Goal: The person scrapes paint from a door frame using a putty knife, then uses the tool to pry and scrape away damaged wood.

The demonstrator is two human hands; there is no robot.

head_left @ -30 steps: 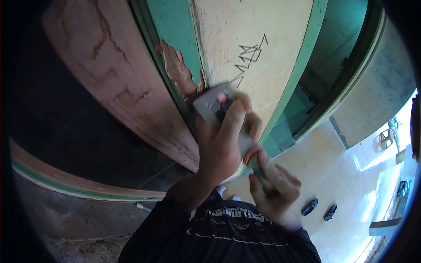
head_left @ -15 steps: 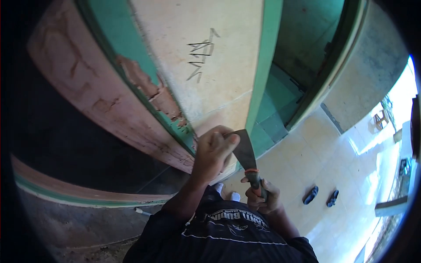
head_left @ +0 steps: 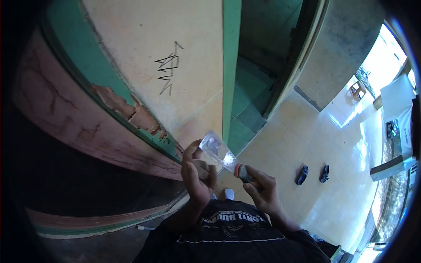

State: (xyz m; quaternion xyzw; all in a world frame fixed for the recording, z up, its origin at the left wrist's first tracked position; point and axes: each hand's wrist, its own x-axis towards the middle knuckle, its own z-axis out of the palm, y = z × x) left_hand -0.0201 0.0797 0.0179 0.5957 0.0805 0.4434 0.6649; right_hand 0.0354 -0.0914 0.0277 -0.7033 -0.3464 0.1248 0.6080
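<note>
My right hand [head_left: 263,187] is closed around the dark handle of a putty knife [head_left: 219,152], which has an orange-red band where handle meets blade. The wide metal blade points up and left and shines with reflected light. At the blade's far end is my left hand [head_left: 198,179], palm partly turned up, fingers loosely curled and apart. Its index finger lies against or just beside the blade edge; contact is hard to make out. Behind the hands stands a cream wall [head_left: 175,57] with black scribbled marks and a green strip [head_left: 66,35] whose paint has broken away.
A green-framed doorway [head_left: 231,57] opens right of the wall. Left is a cracked pink ledge [head_left: 66,114] above a dark surface. Two dark sandals [head_left: 302,175] lie on the tiled floor [head_left: 280,153]. A small stool [head_left: 358,91] stands by the bright opening.
The putty knife's blade has turned from dark to brightly reflecting and tilted further left. My left hand has rolled palm upward, loosening from the blade. The camera view has shifted right.
</note>
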